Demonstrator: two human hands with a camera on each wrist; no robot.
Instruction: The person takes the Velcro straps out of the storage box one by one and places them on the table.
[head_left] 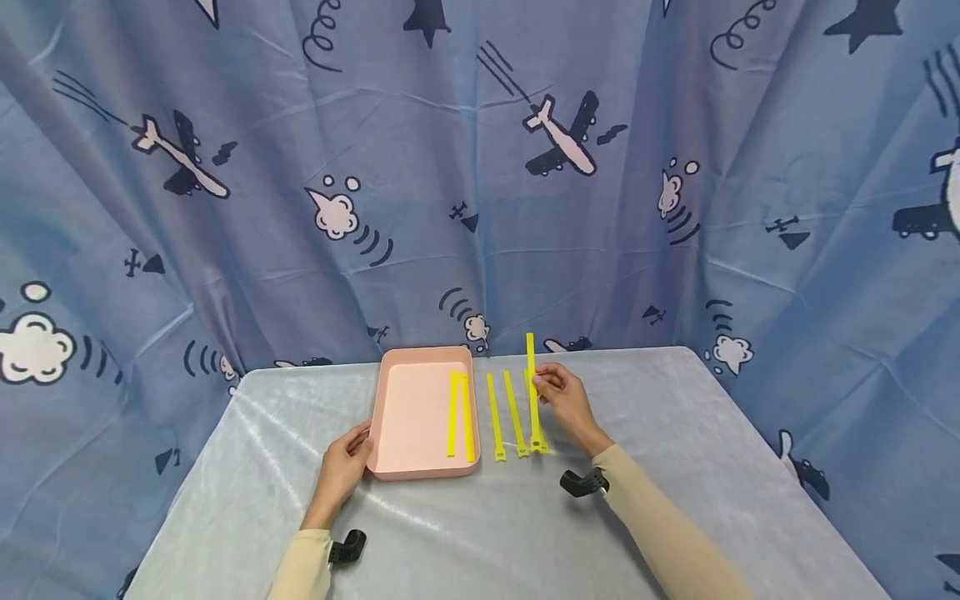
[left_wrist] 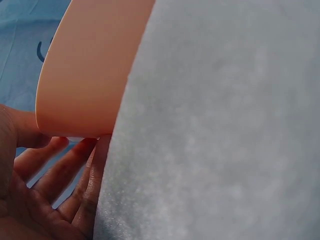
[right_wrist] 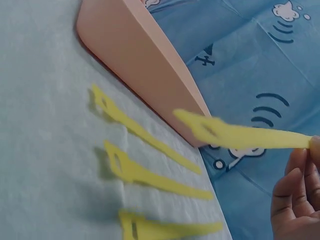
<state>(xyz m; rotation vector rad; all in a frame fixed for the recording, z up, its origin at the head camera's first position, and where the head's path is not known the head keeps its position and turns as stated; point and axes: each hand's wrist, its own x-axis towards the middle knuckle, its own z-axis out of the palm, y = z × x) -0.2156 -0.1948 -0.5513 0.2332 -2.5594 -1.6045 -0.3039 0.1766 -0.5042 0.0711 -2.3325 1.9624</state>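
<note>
My right hand (head_left: 566,400) pinches a yellow hook-and-loop cable tie (head_left: 533,408) between thumb and fingers near one end. In the right wrist view the slotted head of this cable tie (right_wrist: 240,136) points away from the hand, above the table. Three more yellow cable ties lie to the right of the pink tray (head_left: 408,475): one nearest the tray (head_left: 495,417), one in the middle (head_left: 515,412), and one (right_wrist: 170,230) partly hidden in the head view. Two cable ties (head_left: 453,417) lie inside the tray. My left hand (head_left: 343,467) holds the tray's left edge, thumb at the rim and fingers against the outer wall.
A pale grey cloth covers the table (head_left: 465,542). Behind it hangs a blue patterned curtain (head_left: 420,167), close to the table's back edge. Each wrist wears a black camera band (head_left: 348,547).
</note>
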